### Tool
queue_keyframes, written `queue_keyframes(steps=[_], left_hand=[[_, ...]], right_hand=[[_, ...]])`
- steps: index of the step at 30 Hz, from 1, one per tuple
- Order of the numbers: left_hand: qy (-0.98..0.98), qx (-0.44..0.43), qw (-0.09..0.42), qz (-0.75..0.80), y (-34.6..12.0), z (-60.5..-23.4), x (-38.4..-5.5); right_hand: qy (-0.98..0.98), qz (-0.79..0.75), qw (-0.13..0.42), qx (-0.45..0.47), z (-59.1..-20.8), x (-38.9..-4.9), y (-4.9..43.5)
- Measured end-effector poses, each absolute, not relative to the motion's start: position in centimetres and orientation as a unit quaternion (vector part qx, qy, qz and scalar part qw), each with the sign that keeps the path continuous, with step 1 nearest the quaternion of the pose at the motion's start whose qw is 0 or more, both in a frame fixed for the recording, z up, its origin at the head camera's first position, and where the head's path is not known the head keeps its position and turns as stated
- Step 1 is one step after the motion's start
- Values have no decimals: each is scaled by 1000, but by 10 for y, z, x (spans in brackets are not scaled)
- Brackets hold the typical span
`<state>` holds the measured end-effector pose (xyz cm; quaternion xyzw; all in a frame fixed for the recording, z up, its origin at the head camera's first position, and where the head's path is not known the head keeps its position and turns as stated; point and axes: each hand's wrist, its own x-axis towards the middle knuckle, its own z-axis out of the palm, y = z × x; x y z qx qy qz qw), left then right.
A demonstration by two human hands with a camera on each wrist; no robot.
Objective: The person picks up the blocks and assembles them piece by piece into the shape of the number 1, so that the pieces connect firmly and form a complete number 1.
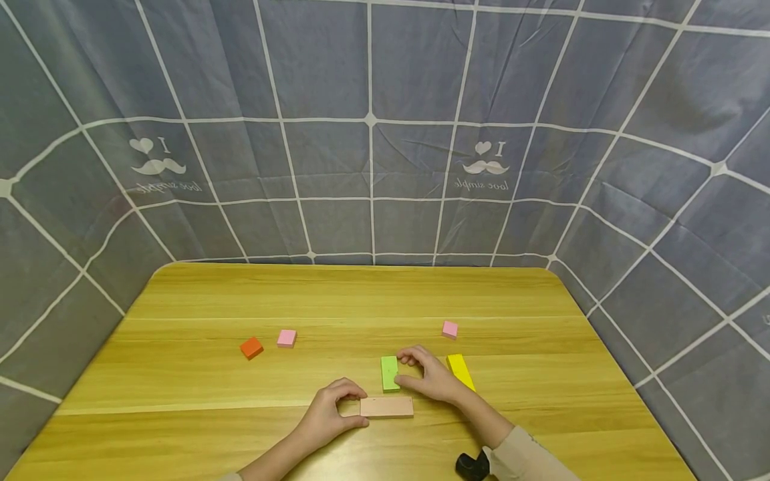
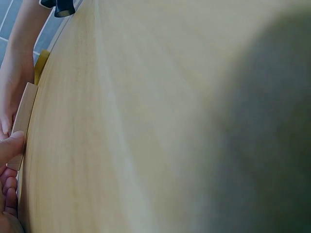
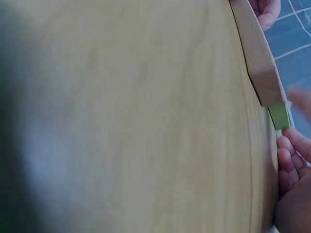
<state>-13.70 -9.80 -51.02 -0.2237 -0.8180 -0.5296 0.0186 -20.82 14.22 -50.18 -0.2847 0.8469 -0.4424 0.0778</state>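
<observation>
My left hand (image 1: pixel 327 413) grips the left end of a plain wooden block (image 1: pixel 387 407), thumb on its near side and fingers on its far side. In the left wrist view, the thumb lies against the block (image 2: pixel 24 114). Just beyond it lies a green block (image 1: pixel 390 373), set crosswise to it. At the green block's right side is my right hand (image 1: pixel 430 377), fingers loosely bent, thumb tip at the edge. The right wrist view shows fingertips right at the green block (image 3: pixel 279 115) and a blurred thumb beside it. A yellow block (image 1: pixel 460 371) lies partly hidden behind the right forearm.
Farther back on the wooden table (image 1: pixel 180 387) are an orange block (image 1: pixel 251 347) and a pink block (image 1: pixel 287 339) at left, and another pink block (image 1: pixel 450 329) at right. A black device (image 1: pixel 472 466) sits at the right wrist. Grey gridded cloth (image 1: pixel 337 160) surrounds the table.
</observation>
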Motion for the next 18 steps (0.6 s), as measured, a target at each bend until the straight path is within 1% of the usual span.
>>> queue_keyframes(steps=[4,9,12,18], left_hand=[[-819,-226,24,-527,-95,-496,-132],[-819,-220,13,-530,-93,-475,-126],[-821,-216,7,-529,-92,-471,-125],[-819,-219,14,-530,-92,-473,-126]], right_hand=[[844,-453,64,-282,-500,-206,140],[842,-451,54,-290,-501,-206,139],[847,-440,53,-294,-502,-206,139],[853,-430,60,-288,-504,-207,139]])
